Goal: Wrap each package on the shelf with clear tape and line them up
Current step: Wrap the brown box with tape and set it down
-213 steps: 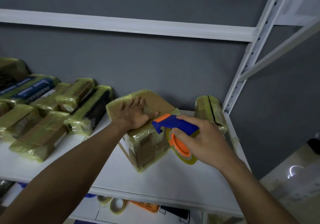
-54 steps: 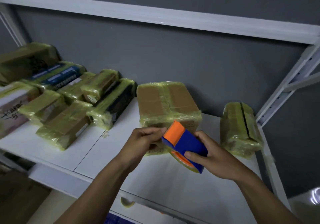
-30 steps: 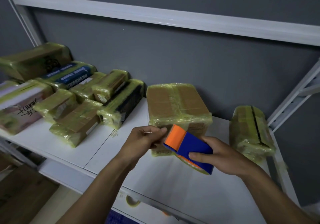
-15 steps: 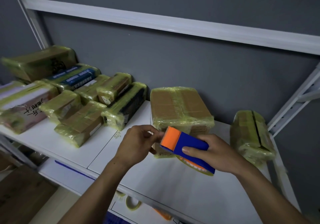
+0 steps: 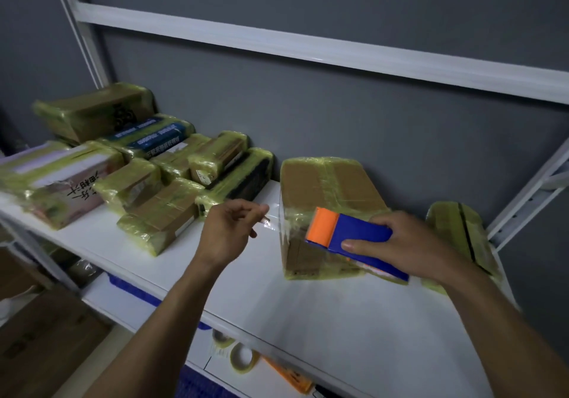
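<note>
Left fingertips pinching clear tape, right hand gripping the dispenser

The left hand's (image 5: 229, 233) thumb and forefinger are pinching the free end of a strip of clear tape (image 5: 272, 222), the other fingers loosely curling. The strip is stretching to a blue plastic tape dispenser with an orange front (image 5: 351, 236), which the right hand (image 5: 409, 243) is gripping with curled fingers. Just behind the dispenser, a brown cardboard package wrapped in yellowish tape (image 5: 326, 187) is standing on the white metal shelf (image 5: 308, 302), between a cluster of wrapped packages (image 5: 160, 179) on the left and one upright wrapped package (image 5: 458, 228) on the right.
</note>
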Motion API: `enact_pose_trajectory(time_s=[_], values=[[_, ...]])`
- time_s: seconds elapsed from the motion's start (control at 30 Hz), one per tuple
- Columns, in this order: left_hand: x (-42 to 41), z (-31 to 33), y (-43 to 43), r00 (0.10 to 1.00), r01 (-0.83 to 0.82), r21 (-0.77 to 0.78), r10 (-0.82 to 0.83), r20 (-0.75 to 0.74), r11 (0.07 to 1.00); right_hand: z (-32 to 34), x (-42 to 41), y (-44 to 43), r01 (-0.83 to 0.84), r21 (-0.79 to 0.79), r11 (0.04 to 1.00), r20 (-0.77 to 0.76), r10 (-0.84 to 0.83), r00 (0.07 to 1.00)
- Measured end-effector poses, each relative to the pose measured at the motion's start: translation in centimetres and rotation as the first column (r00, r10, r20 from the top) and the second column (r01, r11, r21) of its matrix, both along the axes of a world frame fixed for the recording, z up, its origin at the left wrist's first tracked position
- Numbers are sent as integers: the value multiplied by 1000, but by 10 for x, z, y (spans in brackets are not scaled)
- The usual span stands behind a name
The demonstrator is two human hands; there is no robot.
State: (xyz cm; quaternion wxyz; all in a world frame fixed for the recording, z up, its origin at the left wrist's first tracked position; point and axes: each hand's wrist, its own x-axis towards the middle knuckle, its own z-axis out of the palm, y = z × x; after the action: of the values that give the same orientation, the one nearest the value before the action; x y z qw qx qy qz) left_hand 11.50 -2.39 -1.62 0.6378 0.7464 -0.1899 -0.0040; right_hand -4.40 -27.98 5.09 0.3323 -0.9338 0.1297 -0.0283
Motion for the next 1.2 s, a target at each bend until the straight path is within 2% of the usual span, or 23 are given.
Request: enact_pose_trajectory(time_s=[0.07,0.27,0.43,0.67,0.8,0.93,1.2], values=[[0,-8,-1,999,-23,-38,22,-36,999,7,7,8,58,-129,990,27,-54,998],[5,-26,-5,974,-46,-129,15,-226,991,26,27,22,115,-361,925,58,-101,993],[15,-31,-5,936,-84,-209,6,-351,974,40,32,22,75,-348,934,-6,-82,997],[26,-37,-9,929,-119,-222,30,-369,968,55,23,15,84,-379,922,-82,-123,989],[27,-59,-7,914,-98,-145,32,-404,985,58,27,14,113,-432,895,-78,-162,984],[23,-70,-19,879,-150,-208,34,-476,967,65,36,19,127,-461,878,-71,-179,981],[29,-79,-44,832,-205,-216,54,-552,955,63,57,17,114,-537,836,-113,-205,972]])
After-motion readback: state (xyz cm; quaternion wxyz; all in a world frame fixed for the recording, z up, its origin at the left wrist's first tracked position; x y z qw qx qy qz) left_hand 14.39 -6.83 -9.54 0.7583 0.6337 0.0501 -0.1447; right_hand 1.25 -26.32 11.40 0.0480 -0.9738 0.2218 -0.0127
